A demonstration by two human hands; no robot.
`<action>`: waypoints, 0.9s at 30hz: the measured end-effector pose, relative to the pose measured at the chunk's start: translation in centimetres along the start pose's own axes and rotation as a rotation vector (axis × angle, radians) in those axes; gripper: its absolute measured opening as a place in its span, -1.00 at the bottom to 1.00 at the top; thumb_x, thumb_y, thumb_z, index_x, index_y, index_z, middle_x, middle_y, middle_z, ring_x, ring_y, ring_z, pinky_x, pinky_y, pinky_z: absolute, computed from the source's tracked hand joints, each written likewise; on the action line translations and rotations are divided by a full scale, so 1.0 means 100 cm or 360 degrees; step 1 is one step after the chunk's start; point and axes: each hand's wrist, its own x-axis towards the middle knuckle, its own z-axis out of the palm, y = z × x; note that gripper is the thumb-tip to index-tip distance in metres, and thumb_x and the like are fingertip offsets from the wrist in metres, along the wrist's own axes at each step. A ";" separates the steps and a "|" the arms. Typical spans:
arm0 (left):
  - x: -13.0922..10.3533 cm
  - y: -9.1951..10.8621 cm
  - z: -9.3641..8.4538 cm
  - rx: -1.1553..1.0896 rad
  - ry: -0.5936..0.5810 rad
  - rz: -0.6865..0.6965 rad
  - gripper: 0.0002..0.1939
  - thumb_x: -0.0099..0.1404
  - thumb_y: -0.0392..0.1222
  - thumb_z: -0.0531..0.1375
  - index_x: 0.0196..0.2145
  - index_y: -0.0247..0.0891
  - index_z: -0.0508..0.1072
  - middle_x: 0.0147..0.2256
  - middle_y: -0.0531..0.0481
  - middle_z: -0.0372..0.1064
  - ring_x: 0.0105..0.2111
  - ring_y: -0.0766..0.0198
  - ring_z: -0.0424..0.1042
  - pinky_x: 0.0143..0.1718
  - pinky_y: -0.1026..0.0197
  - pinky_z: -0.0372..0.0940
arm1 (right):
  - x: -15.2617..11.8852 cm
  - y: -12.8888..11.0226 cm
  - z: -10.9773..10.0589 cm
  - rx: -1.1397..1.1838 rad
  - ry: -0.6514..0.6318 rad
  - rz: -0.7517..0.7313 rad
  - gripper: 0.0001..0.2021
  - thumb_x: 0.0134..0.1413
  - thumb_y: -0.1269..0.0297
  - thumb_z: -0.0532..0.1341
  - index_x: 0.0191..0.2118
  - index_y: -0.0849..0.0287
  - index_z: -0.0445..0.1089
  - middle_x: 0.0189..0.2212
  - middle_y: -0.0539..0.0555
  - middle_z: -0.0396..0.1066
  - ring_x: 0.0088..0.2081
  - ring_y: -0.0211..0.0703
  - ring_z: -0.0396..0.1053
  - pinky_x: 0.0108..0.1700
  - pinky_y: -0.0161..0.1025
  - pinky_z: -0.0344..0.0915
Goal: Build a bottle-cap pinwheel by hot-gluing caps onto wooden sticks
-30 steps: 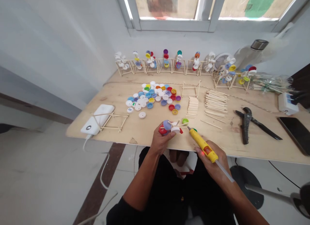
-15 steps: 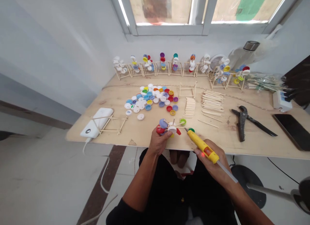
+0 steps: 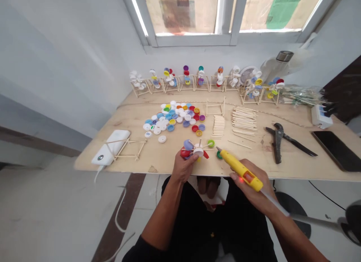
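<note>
Yellow plastic for the glue gun (image 3: 241,169), wrapped in the fingers of the right hand (image 3: 255,178), with the nozzle pointing left and far, a little apart from the wheel (image 3: 197,148) of sticks and caps. Grasps that wheel in the left hand (image 3: 183,166), thumb by a white cap (image 3: 198,153), just above the near edge of the table (image 3: 166,156). Shows a lilac cap (image 3: 187,144) and a red cap (image 3: 184,153) on the left side. Light green cap (image 3: 211,143) at the right tip of one stick; impossible to tell whether joined or merely behind. Dark green cap (image 3: 219,155) near the nozzle.

Looks light, stiff along each stick, but probably fragile at the joints and slippery on the smooth caps. Best taken hold of near the hub, without squeezing or twisting the outer caps. Likely hot at the nozzle, so safer held by the gun's body.

Clear bag (image 3: 301,94) at far right, with thin sticks inside. Bottle (image 3: 272,69) farther left, by the wall, lid on; contents impossible to make out. Translucent glue stick (image 3: 274,202) loaded in the gun, jutting from the rear. Loose caps (image 3: 175,118) heaped left of centre, shallow as cups, some open side up.
</note>
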 end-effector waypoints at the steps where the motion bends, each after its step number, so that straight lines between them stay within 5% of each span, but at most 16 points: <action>1: 0.000 0.000 0.000 0.0006 0.0005 0.0004 -0.60 -0.20 -0.24 0.45 -0.33 -0.27 0.51 -0.39 0.01 0.50 -0.35 0.26 0.46 -0.19 0.22 0.30 | 0.000 0.001 -0.009 -0.0060 0.0066 -0.0053 -0.87 0.14 0.18 0.12 -0.36 0.10 0.29 -0.39 0.04 0.38 -0.39 -0.18 0.36 -0.38 -0.27 0.27; 5: 0.000 0.002 0.001 -0.0001 0.0000 0.0022 -0.64 -0.21 -0.25 0.45 -0.38 -0.24 0.53 -0.38 0.02 0.50 -0.34 0.27 0.46 -0.19 0.24 0.32 | 0.001 0.022 -0.049 -0.0475 0.0449 -0.0372 -0.87 0.08 0.25 0.18 -0.23 0.10 0.30 -0.27 0.11 0.41 -0.21 -0.06 0.39 -0.20 -0.16 0.31; 10: -0.001 0.004 0.003 0.0056 -0.0031 0.0038 -0.64 -0.21 -0.22 0.45 -0.37 -0.26 0.54 -0.37 -0.01 0.50 -0.33 0.23 0.46 -0.21 0.22 0.34 | -0.004 0.092 -0.089 -0.0921 0.0607 -0.0378 -0.82 0.07 0.24 0.18 -0.20 0.15 0.32 -0.21 0.18 0.40 -0.16 0.00 0.37 -0.11 -0.09 0.29; 16: -0.002 0.004 0.003 0.0006 0.0025 -0.0036 -0.60 -0.26 -0.30 0.46 -0.36 -0.25 0.53 -0.39 0.01 0.50 -0.37 0.29 0.46 -0.25 0.27 0.35 | -0.014 0.164 -0.112 -0.1451 0.0314 -0.0277 -0.79 0.18 0.28 0.01 -0.17 0.21 0.33 -0.18 0.22 0.41 -0.19 0.01 0.32 -0.19 -0.10 0.22; 27: -0.003 0.001 0.002 0.0055 0.0033 -0.0013 -0.59 -0.22 -0.30 0.44 -0.33 -0.26 0.51 -0.38 0.03 0.49 -0.36 0.29 0.46 -0.23 0.24 0.33 | -0.010 0.200 -0.136 -0.1509 -0.0088 -0.0370 -0.74 0.13 0.31 0.04 -0.09 0.23 0.33 -0.11 0.28 0.40 -0.10 0.11 0.29 -0.18 -0.04 0.19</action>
